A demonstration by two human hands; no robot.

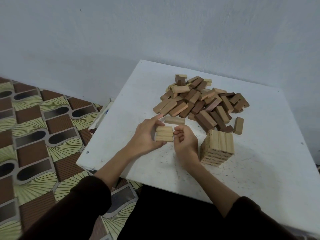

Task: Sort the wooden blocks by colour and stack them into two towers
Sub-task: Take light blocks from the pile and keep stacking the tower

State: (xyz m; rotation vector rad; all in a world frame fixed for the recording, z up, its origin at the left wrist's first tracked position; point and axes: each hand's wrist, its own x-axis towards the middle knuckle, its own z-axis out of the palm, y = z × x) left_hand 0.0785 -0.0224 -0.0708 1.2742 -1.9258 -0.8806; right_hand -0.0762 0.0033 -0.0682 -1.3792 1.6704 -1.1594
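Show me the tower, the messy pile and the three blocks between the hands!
tower point(219, 140): head view, top layer.
messy pile point(199, 101): head view, middle.
three blocks point(164, 133): head view, middle block.

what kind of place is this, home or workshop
Probably a room in a home: a white table against a plain painted wall, patterned flooring beside it, and toy wooden blocks heaped on the table.
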